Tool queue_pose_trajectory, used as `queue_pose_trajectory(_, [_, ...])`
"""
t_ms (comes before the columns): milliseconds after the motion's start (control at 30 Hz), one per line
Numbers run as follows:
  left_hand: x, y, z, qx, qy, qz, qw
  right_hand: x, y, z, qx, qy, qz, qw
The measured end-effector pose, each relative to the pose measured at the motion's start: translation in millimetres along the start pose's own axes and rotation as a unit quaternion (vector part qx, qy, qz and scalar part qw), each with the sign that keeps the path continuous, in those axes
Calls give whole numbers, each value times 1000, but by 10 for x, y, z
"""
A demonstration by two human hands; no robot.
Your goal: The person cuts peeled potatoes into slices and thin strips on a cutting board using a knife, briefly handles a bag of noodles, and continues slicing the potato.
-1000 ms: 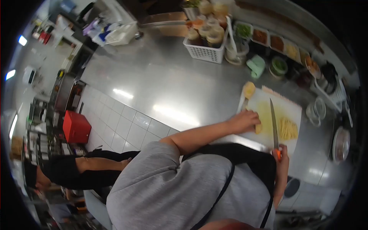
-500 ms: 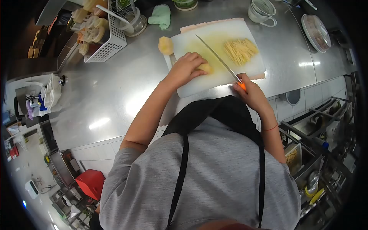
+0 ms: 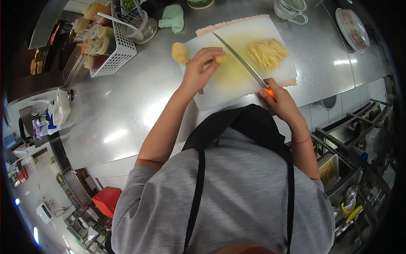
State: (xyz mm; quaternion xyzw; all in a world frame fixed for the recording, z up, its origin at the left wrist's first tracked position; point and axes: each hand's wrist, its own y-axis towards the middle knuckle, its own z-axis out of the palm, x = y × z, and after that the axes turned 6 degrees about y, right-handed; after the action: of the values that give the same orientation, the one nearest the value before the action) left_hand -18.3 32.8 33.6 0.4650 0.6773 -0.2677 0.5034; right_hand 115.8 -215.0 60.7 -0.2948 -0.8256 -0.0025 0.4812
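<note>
In the head view, the left hand (image 3: 201, 70) lies near nine o'clock on the white board (image 3: 211, 95), its fingers pinching a blurred yellow piece (image 3: 220, 58) by the tips — perhaps so it can be shifted without the palm dragging; whether it clears the board I cannot tell. The right hand (image 3: 279, 99), between four and five o'clock, has its fingers wrapped round the orange handle of a knife (image 3: 242, 62), whose blade angles across the board towards half past ten, seemingly turned away from the body for safety. Cut strips (image 3: 267, 55) are heaped at three o'clock, likely to leave the middle free. A larger yellow chunk (image 3: 180, 52) sits just past nine, within easy reach. The pink-edged mat (image 3: 237, 23) under the board probably curbs sliding on the metal surface (image 3: 122, 110). No brand, label or writing is legible.
</note>
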Motion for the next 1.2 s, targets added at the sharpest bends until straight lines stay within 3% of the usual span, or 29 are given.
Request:
queue_pose_trajectory(33, [-1,-11,-31,38,197,125,972,0,0,4,-3,-5,4,1000])
queue_pose_trajectory(133, [48,-93,-33,120,260,171,943,-18,11,13,-10,14,2,1000])
queue_pose_trajectory(267, [-101,-185,-66,57,216,99,970,-48,18,11,0,12,7,1000])
queue_pose_trajectory(333, [-134,-172,-52,78,332,140,929,-38,35,8,-3,13,9,1000])
queue_pose_trajectory(433, [4,-165,-68,117,353,151,916,-25,66,-3,1,27,-12,1000])
queue_pose_trajectory(633, [-28,-591,-519,85,429,96,894,-35,36,22,-3,48,7,999])
queue_pose_trajectory(733, [-40,-578,-645,-1,405,132,905,-18,55,12,-2,40,7,999])
queue_pose_trajectory(800, [-61,-395,-708,-39,418,112,901,-21,80,3,4,29,-3,1000])
queue_pose_trajectory(867, [-58,-146,-707,-144,414,83,895,-14,77,-1,8,16,-14,1000])
queue_pose_trajectory(900, [-1,-74,-731,-146,413,85,895,-15,68,6,7,6,-14,1000])
queue_pose_trajectory(967, [112,15,-791,2,287,-34,957,-22,37,-18,2,-5,-14,1000])
queue_pose_trajectory(1067, [141,85,-826,-2,351,-12,936,-28,-43,-34,-14,18,-12,1000])
queue_pose_trajectory(1200, [-206,40,-428,-42,305,52,950,26,-149,-96,-43,83,28,995])
